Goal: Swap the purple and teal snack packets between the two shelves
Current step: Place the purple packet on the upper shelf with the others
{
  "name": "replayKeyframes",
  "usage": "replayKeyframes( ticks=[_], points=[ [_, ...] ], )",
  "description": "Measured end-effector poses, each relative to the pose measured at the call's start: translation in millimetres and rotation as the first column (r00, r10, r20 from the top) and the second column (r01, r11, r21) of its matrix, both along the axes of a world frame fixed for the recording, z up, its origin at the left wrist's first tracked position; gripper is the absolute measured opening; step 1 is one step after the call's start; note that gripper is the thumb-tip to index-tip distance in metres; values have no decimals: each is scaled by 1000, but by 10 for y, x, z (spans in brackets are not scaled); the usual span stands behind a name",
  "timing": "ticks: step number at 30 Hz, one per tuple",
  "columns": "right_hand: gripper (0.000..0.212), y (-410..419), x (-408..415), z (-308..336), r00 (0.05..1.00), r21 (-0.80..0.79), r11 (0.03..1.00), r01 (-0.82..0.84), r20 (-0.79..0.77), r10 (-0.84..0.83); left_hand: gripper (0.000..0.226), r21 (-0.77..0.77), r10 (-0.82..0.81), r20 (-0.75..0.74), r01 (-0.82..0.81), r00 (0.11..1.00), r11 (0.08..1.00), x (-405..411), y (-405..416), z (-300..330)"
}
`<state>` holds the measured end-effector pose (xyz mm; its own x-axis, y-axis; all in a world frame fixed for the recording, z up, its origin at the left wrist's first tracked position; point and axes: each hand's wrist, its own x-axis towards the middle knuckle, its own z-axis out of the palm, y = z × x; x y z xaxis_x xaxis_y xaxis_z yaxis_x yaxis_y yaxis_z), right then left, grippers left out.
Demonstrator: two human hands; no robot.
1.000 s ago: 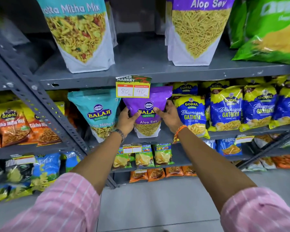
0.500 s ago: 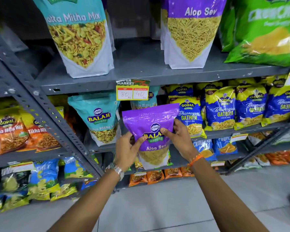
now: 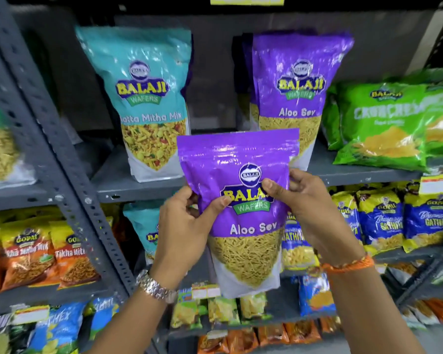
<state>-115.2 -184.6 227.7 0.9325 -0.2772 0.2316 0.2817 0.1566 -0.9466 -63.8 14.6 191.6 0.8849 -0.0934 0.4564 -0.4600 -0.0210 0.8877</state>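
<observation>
I hold a small purple Aloo Sev packet (image 3: 241, 159) upright in the air in front of the shelves. My left hand (image 3: 182, 231) grips its left edge and my right hand (image 3: 307, 208) grips its right edge. Its top reaches the front lip of the upper shelf (image 3: 143, 186). On that upper shelf stand a large teal Khatta Mitha Mix packet (image 3: 143, 98) at the left and a large purple Aloo Sev packet (image 3: 299, 80) at the right. A small teal packet (image 3: 141, 226) stands on the lower shelf, partly hidden behind my left hand.
Green Crunchem bags (image 3: 384, 123) lie at the right of the upper shelf. Blue and yellow Gathiya bags (image 3: 384, 221) fill the lower shelf's right side, orange Tikha Mitha bags (image 3: 36, 254) the left bay. A grey perforated upright (image 3: 62, 175) divides the bays.
Both hands pulled the small purple packet off the lower shelf and lifted it up toward the upper shelf. My view tilted upward.
</observation>
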Motion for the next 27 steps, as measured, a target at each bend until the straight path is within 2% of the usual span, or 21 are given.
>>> replayKeyframes(
  ticks=[2,5,7,11,17,21,27],
  points=[
    [44,21,128,260,998,-9,1000,16,65,-15,35,-39,16,64,-14,998,999,118,-30,290],
    [20,34,381,628,987,-15,999,51,157,-48,54,-49,88,184,-80,979,996,365,-61,686],
    [11,41,577,837,977,-39,996,83,202,-73,64,-26,114,247,-111,962,993,559,-81,920],
    [16,42,981,1114,964,-61,992,111,251,-93,61,60,155,269,-177,951,982,924,-104,1251],
    [11,68,1391,1175,972,-88,991,100,223,-78,66,148,209,316,-266,926,953,1185,-152,1337],
    [28,97,1522,1087,977,-72,991,109,191,-93,69,177,226,287,-283,931,943,1301,-187,1265],
    [24,106,1617,1044,972,-115,976,186,165,-166,39,201,257,254,-311,932,929,1318,-218,1325]
  ],
)
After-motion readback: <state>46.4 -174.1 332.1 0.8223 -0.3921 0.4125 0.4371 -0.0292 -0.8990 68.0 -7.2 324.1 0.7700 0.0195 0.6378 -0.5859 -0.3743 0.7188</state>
